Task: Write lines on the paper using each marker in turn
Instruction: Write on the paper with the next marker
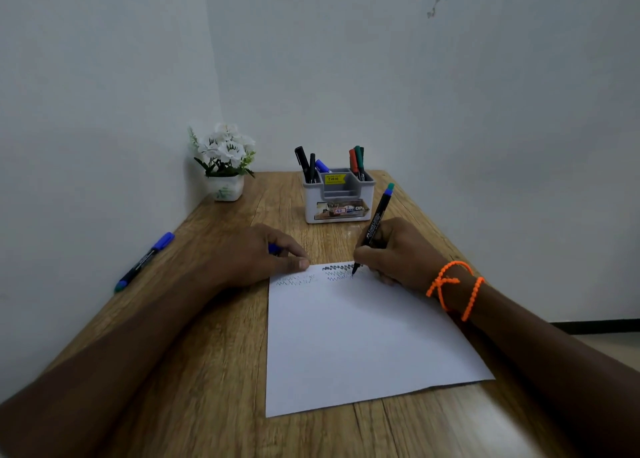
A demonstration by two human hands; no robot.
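Wooden table [214, 336], blue cap [273, 248] half-hidden under left hand [256, 256]

Wooden table [221, 336] bears paper [360, 339]; organizer [337, 197]; flowerpot [227, 187]; blue-capped marker [145, 260].

right hand [394, 249] gripped marker [375, 227], tip on paper [363, 336] | left hand [256, 253] pinned paper's corner, holding blue cap [273, 248] | organizer [337, 196] beyond grip on tabletop [207, 371]

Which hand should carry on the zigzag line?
Right. The right hand grips the marker, tip on the paper at the lines. The left hand holds a blue cap, fingertip on the corner.
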